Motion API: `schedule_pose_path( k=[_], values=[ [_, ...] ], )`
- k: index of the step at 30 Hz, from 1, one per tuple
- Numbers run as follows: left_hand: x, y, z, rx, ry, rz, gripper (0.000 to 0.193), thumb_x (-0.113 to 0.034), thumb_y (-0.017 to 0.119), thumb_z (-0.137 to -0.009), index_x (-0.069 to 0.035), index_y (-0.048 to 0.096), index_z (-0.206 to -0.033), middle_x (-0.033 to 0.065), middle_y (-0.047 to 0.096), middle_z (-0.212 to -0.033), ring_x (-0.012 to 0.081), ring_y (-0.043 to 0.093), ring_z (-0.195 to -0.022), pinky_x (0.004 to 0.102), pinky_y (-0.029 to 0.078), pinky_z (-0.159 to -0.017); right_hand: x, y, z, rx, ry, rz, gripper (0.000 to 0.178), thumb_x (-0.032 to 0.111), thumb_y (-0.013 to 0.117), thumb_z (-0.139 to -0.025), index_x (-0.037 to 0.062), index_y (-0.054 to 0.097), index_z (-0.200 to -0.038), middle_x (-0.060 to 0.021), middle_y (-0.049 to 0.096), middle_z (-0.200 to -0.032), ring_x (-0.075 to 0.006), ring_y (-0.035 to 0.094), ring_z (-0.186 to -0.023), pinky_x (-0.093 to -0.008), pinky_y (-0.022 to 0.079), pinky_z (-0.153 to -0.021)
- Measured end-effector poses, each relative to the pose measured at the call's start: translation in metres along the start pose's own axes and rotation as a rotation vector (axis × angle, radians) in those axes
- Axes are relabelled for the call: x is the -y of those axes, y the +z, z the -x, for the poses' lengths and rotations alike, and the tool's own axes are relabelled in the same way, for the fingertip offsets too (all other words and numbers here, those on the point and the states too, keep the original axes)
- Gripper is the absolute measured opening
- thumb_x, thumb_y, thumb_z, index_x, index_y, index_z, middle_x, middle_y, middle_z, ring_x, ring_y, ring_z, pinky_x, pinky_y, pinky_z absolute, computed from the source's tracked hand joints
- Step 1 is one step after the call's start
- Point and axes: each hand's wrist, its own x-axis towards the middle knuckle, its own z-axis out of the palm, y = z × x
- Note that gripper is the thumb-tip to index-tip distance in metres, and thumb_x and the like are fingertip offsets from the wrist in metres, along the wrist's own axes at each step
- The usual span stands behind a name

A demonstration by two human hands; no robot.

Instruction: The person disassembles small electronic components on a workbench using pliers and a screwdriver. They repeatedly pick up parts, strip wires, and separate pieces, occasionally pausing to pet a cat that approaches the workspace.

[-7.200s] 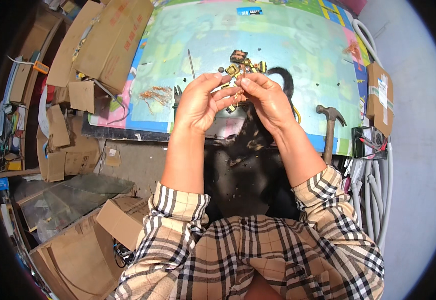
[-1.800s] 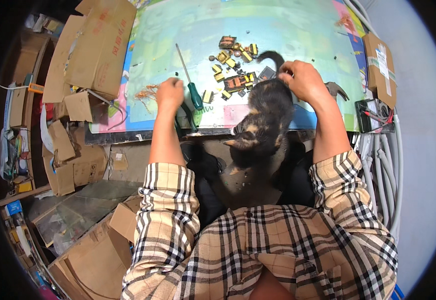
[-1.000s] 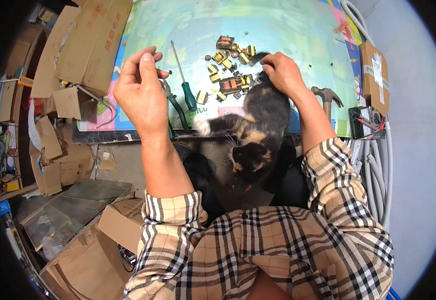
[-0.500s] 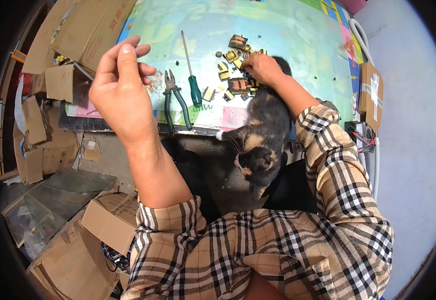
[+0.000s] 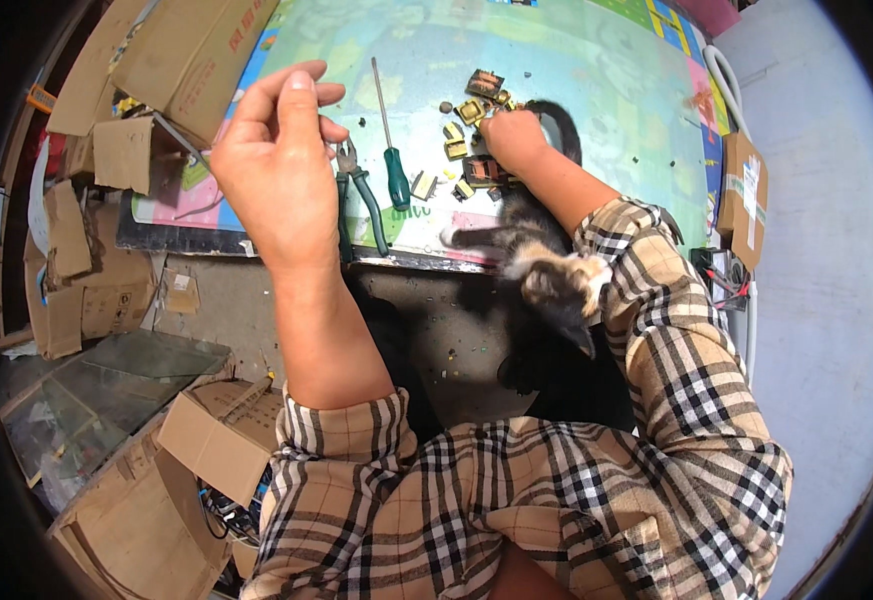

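Note:
My left hand [image 5: 281, 165] is raised over the near left of the table, fingers loosely bent and apart, nothing visible in it. Partly behind it lie combination pliers [image 5: 361, 205] with dark green handles. A green-handled screwdriver [image 5: 394, 165] lies just to their right. My right hand [image 5: 516, 142] is closed down at a pile of small transformers [image 5: 484, 170] with yellow tape and copper windings; its fingertips and anything in them are hidden. Below my right forearm a dark calico cat [image 5: 546, 265] leans over the table's near edge, its head against my right sleeve.
Cardboard boxes [image 5: 191, 60] stand at the table's left, and an open carton [image 5: 216, 440] holds cables lower down. Glass sheets [image 5: 106, 385] lie at the lower left. A small carton [image 5: 743, 200] and white pipe [image 5: 724, 75] line the right wall.
My left hand has shifted right and slightly up, now covering part of the pliers. My right hand has moved slightly left. The cat has raised its head and turned it right, toward my sleeve.

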Motion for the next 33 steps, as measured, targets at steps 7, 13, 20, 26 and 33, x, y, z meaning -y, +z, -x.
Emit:
schedule_pose_path(
  k=[7,13,20,26,33],
  values=[
    [0.0,0.006,0.004,0.038,-0.049,-0.035,0.022,-0.014,0.057,-0.092,0.004,0.065,-0.1,0.0086,0.067,-0.082,0.0063,0.053,-0.059,0.0202,0.039,-0.054,-0.006,0.005,-0.007,0.006,-0.118,0.03,0.013,0.013,0.057,-0.079,0.0108,0.07,-0.08,-0.0082,0.069,-0.082,-0.0246,0.068,-0.078,-0.0359,0.053,-0.064],
    [0.003,0.006,0.003,0.068,-0.048,-0.044,0.022,-0.015,0.057,-0.092,0.003,0.066,-0.099,0.0084,0.067,-0.082,0.006,0.053,-0.059,0.02,0.039,-0.054,-0.027,0.006,0.0,-0.031,-0.239,-0.11,0.017,0.01,0.053,-0.081,0.0027,0.066,-0.089,-0.015,0.066,-0.09,-0.0295,0.066,-0.078,-0.0385,0.052,-0.068],
    [0.006,0.012,0.006,0.103,-0.081,-0.025,0.021,-0.016,0.057,-0.092,0.002,0.066,-0.098,0.0073,0.067,-0.081,0.0058,0.052,-0.058,0.02,0.039,-0.053,-0.041,-0.012,-0.003,0.015,-0.172,-0.134,0.02,0.016,0.057,-0.081,0.001,0.063,-0.093,-0.0152,0.064,-0.096,-0.0301,0.065,-0.081,-0.0375,0.053,-0.073],
    [0.014,0.021,0.008,0.181,-0.071,-0.057,0.02,-0.016,0.057,-0.092,0.001,0.066,-0.096,0.0063,0.066,-0.081,0.0053,0.051,-0.058,0.0198,0.039,-0.052,-0.094,-0.078,-0.018,-0.249,-0.007,-0.283,0.028,0.026,0.058,-0.081,0.005,0.059,-0.099,-0.0166,0.065,-0.095,-0.0326,0.063,-0.088,-0.0425,0.052,-0.075],
    [0.011,0.048,0.022,0.4,-0.129,0.104,0.03,-0.025,0.055,-0.093,0.002,0.065,-0.1,0.0078,0.067,-0.082,0.0061,0.052,-0.058,0.0182,0.039,-0.052,-0.088,-0.254,0.03,-0.384,-0.327,-0.394,0.02,0.015,0.061,-0.078,-0.0006,0.062,-0.089,-0.0217,0.064,-0.079,-0.0281,0.066,-0.072,-0.039,0.05,-0.063]
  ],
)
